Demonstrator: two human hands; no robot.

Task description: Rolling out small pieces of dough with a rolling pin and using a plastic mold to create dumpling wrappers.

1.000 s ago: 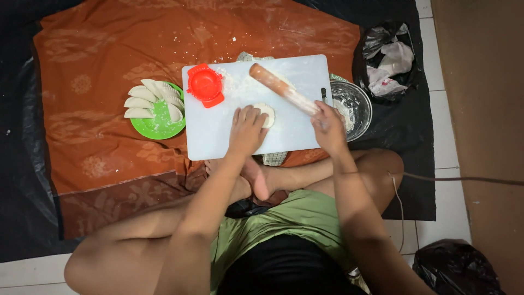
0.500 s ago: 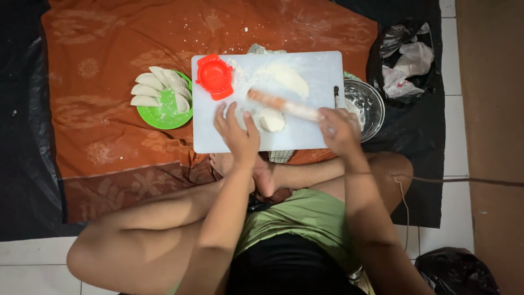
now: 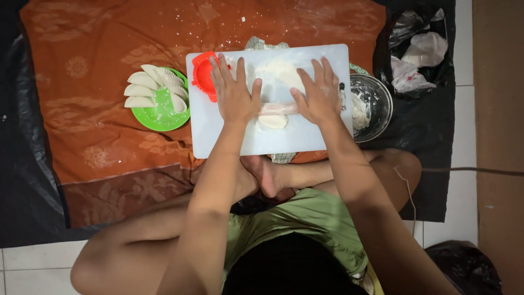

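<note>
A white cutting board [image 3: 322,141] lies on an orange cloth in front of my crossed legs. My left hand [image 3: 234,94] and my right hand [image 3: 317,94] press flat, fingers spread, on the two ends of a wooden rolling pin [image 3: 278,108]. The pin lies crosswise over a small pale piece of dough [image 3: 273,122] near the board's middle. Flour dusts the board behind the pin. A red dumpling press [image 3: 202,77] sits at the board's left edge, just beside my left fingers.
A green plate [image 3: 158,116] with several folded dumplings [image 3: 143,89] stands left of the board. A metal bowl [image 3: 377,99] with dough remains touches the board's right side. Crumpled plastic bags [image 3: 420,54] lie at the back right on a black sheet [image 3: 33,180]. The orange cloth [image 3: 98,49] is floured.
My right hand brought the rolling pin from the back of the board down over the dough. Both hands now lie flat on it; the left hand left the dough.
</note>
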